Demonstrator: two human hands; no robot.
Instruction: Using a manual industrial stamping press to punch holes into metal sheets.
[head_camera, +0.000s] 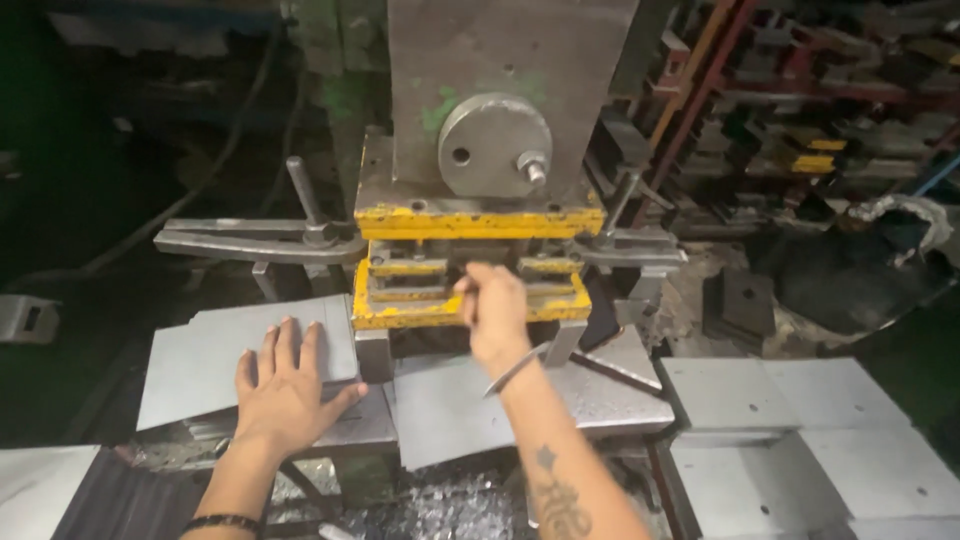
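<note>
My left hand (285, 385) lies flat, fingers spread, on the top grey metal sheet (200, 360) of a stack at the left. My right hand (495, 310) reaches forward to the yellow die set (400, 312) of a grey press (500, 90). Its fingers are curled and pinched at the dark gap between the die plates. Whether they grip something small there is hidden by the hand. A thin metal bangle (515, 368) hangs on that wrist. Another grey sheet (450, 410) rests below the die, under my right forearm.
Long steel clamp bars (250, 243) stick out left and right of the die. Stacks of cut grey sheets (800, 430) lie at the lower right. Metal shavings (450, 510) cover the floor below. Racks of dark tooling (800, 110) stand behind on the right.
</note>
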